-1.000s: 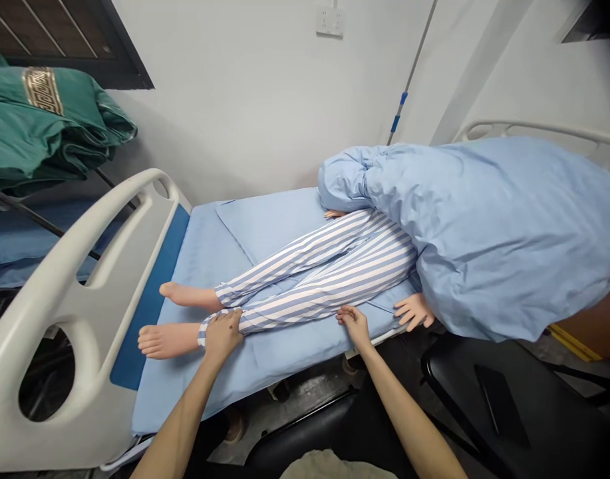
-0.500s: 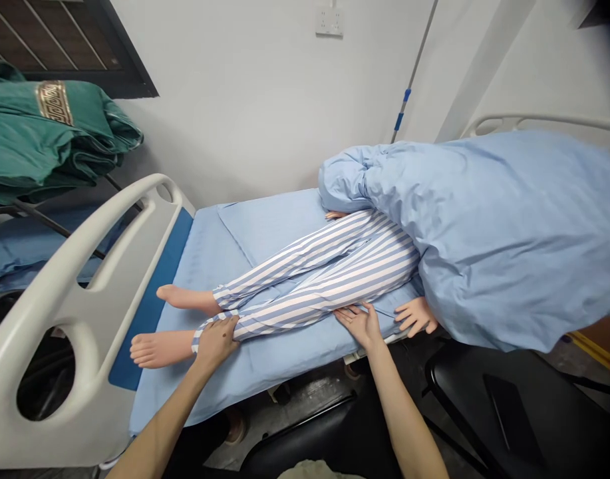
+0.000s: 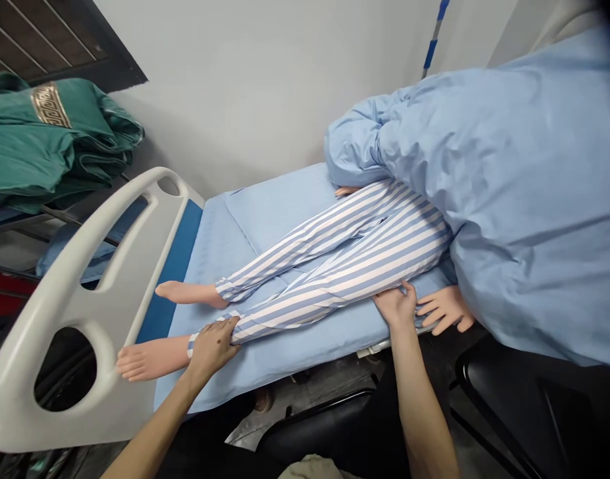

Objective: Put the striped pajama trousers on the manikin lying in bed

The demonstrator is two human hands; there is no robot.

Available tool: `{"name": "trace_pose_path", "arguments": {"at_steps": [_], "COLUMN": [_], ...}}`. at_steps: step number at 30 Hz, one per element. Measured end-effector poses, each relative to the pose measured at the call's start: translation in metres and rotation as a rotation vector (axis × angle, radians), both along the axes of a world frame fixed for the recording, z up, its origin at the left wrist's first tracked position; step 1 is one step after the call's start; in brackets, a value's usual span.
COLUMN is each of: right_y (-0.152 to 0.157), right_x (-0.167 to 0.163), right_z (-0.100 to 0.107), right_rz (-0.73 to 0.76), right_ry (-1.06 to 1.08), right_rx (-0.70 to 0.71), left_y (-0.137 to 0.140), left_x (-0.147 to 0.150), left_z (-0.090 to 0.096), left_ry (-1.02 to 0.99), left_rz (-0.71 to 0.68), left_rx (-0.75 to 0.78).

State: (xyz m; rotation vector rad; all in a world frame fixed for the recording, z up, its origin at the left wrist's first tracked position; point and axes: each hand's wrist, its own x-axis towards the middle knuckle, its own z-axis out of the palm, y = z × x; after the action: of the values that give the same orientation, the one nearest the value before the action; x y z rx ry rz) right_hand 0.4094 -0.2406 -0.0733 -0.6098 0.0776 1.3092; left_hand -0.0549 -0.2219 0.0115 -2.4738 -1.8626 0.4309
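A mannequin in blue-and-white striped trousers (image 3: pixel 334 279) lies on the bed, its bare feet toward the footboard. My left hand (image 3: pixel 215 342) is wrapped over the near lower leg, just above the near foot (image 3: pixel 152 357). The far foot (image 3: pixel 187 293) rests on the sheet. Palm up, my right hand (image 3: pixel 397 306) reaches under the near thigh; its fingertips are hidden beneath the trousers and the thumb stands apart. Close beside it is the mannequin's near hand (image 3: pixel 445 309), fingers spread. Light blue cloth (image 3: pixel 524 199) with a sleeve-like end covers the upper body.
The bed has a light blue sheet (image 3: pixel 279 206) and a white footboard (image 3: pixel 110 266) on the left. Folded green fabric (image 3: pixel 70 140) lies on a rack behind it. Black chairs (image 3: pixel 534 399) stand along the near side. A pole (image 3: pixel 432 50) rises by the wall.
My right hand has moved rightward along the leg and its fingers have slid under the thigh. My left hand stays on the lower leg. The camera view has shifted.
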Motion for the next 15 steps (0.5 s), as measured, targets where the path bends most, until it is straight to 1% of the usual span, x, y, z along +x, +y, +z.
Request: {"name": "trace_pose_path", "arguments": {"at_steps": [3,5,8,11,15], "right_y": [-0.002,-0.006,-0.012,-0.014,-0.012], "right_x": [-0.003,-0.006,-0.010,-0.014,-0.018], "right_z": [0.005,0.011,0.027,0.041,0.052], "right_rz": [-0.020,-0.034,-0.049,-0.073,-0.103], "right_ry": [0.009,0.013,-0.005,-0.027,-0.030], "right_rx": [0.029,0.067,0.139,0.166,0.181], "left_y": [0.004,0.006,0.009,0.012,0.020], "left_x": [0.000,0.002,0.010,0.018,0.034], "left_z": [-0.007,-0.008,-0.003,0.004,0.010], "left_ry": [-0.028,-0.064,-0.133,-0.178,-0.243], "left_rz": [0.043,0.076,0.142,0.199,0.190], "left_rx": [0.016,0.020,0.015,0.027,-0.011]}}
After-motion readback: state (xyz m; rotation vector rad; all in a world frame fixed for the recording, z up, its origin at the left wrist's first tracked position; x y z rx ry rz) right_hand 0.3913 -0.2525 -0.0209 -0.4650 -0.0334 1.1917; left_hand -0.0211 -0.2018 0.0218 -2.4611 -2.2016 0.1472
